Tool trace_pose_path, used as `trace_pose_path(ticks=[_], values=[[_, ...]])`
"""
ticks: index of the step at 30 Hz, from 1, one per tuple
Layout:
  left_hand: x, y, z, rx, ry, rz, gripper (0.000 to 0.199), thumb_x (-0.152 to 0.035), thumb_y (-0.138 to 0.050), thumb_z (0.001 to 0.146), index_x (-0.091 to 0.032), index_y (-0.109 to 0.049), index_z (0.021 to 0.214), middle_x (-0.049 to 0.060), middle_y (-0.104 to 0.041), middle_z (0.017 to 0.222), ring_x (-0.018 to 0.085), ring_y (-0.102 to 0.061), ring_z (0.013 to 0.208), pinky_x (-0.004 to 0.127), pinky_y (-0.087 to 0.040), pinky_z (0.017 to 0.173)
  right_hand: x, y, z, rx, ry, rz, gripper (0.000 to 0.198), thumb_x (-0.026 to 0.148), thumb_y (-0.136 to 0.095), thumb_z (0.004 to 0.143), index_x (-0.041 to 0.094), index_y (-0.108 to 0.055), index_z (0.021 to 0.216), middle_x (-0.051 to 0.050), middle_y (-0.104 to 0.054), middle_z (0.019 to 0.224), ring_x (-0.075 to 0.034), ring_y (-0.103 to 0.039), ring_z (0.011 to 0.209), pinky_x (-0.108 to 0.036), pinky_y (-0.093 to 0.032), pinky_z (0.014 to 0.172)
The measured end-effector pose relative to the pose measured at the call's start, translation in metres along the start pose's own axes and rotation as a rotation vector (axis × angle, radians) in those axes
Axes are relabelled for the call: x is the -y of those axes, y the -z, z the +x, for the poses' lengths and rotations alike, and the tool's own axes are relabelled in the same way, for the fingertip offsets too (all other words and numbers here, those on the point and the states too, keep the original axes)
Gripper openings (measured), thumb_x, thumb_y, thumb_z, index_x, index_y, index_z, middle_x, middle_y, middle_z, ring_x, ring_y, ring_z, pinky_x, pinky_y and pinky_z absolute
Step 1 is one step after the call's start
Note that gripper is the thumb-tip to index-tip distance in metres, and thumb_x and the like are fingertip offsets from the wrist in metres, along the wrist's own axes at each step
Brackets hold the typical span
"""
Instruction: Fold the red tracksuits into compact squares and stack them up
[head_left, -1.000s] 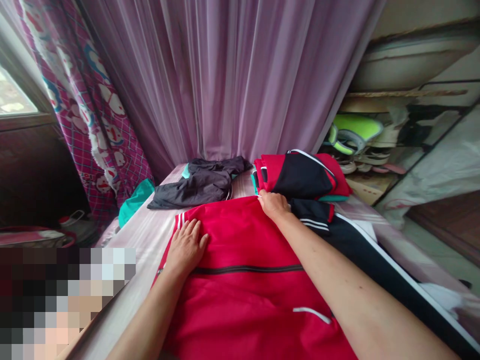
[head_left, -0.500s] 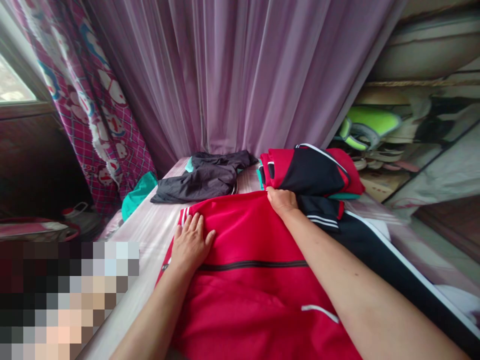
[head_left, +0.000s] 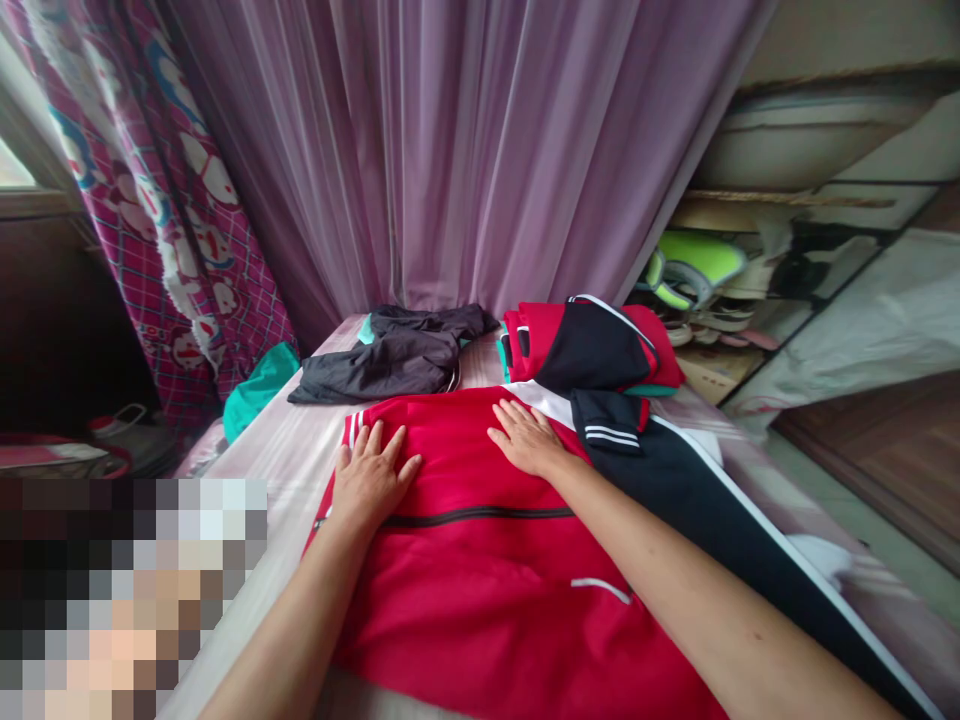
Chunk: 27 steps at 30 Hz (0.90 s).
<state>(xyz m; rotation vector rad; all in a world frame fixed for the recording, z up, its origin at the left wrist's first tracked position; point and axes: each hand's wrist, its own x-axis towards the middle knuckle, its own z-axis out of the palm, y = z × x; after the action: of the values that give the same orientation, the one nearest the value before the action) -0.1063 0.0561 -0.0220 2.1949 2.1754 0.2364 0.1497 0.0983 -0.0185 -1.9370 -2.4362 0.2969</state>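
A red jacket (head_left: 465, 570) with a black zip line, a white-trimmed pocket and striped edging lies spread out before me. My left hand (head_left: 373, 475) rests flat near its far left corner, fingers spread. On the jacket's far right part my right hand (head_left: 529, 440) lies palm down, fingers stretched out. Neither hand grips anything. To the right runs a dark garment part (head_left: 712, 510) with white piping, and a dark cuff (head_left: 609, 422) with white stripes is folded over it.
A folded red and black garment stack (head_left: 600, 345) sits at the far right of the bed (head_left: 262, 480). Dark crumpled clothing (head_left: 390, 360) lies far left, beside a teal cloth (head_left: 259, 390). Purple curtains (head_left: 450, 150) hang behind. Shelves with shoes (head_left: 724, 315) stand at right.
My right hand has let go of the jacket's far edge and flattened onto the fabric, baring a white panel. My left hand stays flat on the jacket. The view has shifted slightly right.
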Motion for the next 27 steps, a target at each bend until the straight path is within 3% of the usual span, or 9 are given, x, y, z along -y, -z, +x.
trace_pose_path(ticks=[5,10,13,16,18,21,24,27], values=[[0.000,0.001,0.002,0.007,0.012,0.013,0.066,-0.061,-0.043,0.093,-0.027,-0.047,0.149,0.013,-0.034,0.162,0.035,-0.026,0.150,0.059,-0.022,0.118,-0.001,0.005,-0.024,-0.067,-0.022,0.021,0.066,0.051,-0.020,0.101,0.020,-0.025,0.159,-0.010,-0.018,0.167,-0.022,-0.015,0.153,-0.050,-0.010,0.123],[-0.001,0.004,0.003,0.041,0.008,0.029,0.066,-0.060,-0.037,0.095,-0.026,-0.045,0.150,0.013,-0.031,0.163,0.034,-0.024,0.151,0.059,-0.022,0.118,-0.007,0.014,-0.057,0.041,-0.007,0.044,0.066,0.051,-0.026,0.101,0.020,-0.028,0.158,-0.010,-0.021,0.166,-0.024,-0.018,0.153,-0.052,-0.014,0.122],[0.000,0.003,0.003,0.021,-0.003,0.017,0.064,-0.059,-0.038,0.095,-0.027,-0.046,0.149,0.013,-0.033,0.162,0.034,-0.026,0.150,0.059,-0.022,0.118,-0.013,0.032,-0.083,-0.068,-0.001,0.119,0.062,0.047,-0.024,0.102,0.020,-0.030,0.157,-0.009,-0.029,0.163,-0.022,-0.025,0.151,-0.049,-0.020,0.121],[0.003,0.001,0.005,-0.006,-0.009,-0.016,0.058,-0.056,-0.039,0.096,-0.028,-0.050,0.146,0.011,-0.035,0.161,0.033,-0.027,0.149,0.058,-0.022,0.118,-0.025,0.039,-0.128,-0.179,0.059,0.147,0.058,0.043,-0.021,0.102,0.021,-0.044,0.151,-0.009,-0.046,0.155,-0.020,-0.040,0.144,-0.045,-0.027,0.119],[0.005,0.001,0.009,-0.009,-0.013,-0.043,0.053,-0.052,-0.038,0.097,-0.030,-0.052,0.143,0.009,-0.037,0.161,0.032,-0.028,0.149,0.057,-0.022,0.119,-0.037,0.029,-0.161,-0.206,0.028,0.111,0.056,0.042,-0.022,0.102,0.023,-0.050,0.147,-0.008,-0.051,0.151,-0.021,-0.044,0.141,-0.047,-0.028,0.119],[0.007,0.008,0.015,0.051,-0.032,-0.070,0.045,-0.044,-0.037,0.099,-0.035,-0.057,0.137,0.004,-0.044,0.156,0.029,-0.029,0.149,0.058,-0.022,0.119,-0.054,0.000,-0.195,-0.221,-0.156,-0.012,0.054,0.042,-0.030,0.100,0.023,-0.048,0.148,-0.010,-0.045,0.155,-0.026,-0.038,0.144,-0.056,-0.025,0.118],[0.007,0.023,0.010,0.126,-0.057,-0.081,0.042,-0.033,-0.037,0.099,-0.035,-0.060,0.133,0.002,-0.053,0.150,0.025,-0.033,0.147,0.055,-0.026,0.118,-0.064,-0.023,-0.204,-0.198,-0.250,-0.078,0.054,0.041,-0.031,0.100,0.022,-0.046,0.149,-0.010,-0.040,0.158,-0.026,-0.036,0.146,-0.056,-0.026,0.117],[0.011,0.037,-0.017,0.011,-0.086,-0.081,0.042,-0.035,-0.041,0.098,-0.031,-0.060,0.134,0.005,-0.051,0.152,0.026,-0.036,0.146,0.053,-0.027,0.119,-0.065,-0.028,-0.200,-0.198,-0.249,-0.092,0.055,0.041,-0.030,0.101,0.022,-0.045,0.150,-0.010,-0.039,0.159,-0.025,-0.035,0.146,-0.056,-0.026,0.117]])
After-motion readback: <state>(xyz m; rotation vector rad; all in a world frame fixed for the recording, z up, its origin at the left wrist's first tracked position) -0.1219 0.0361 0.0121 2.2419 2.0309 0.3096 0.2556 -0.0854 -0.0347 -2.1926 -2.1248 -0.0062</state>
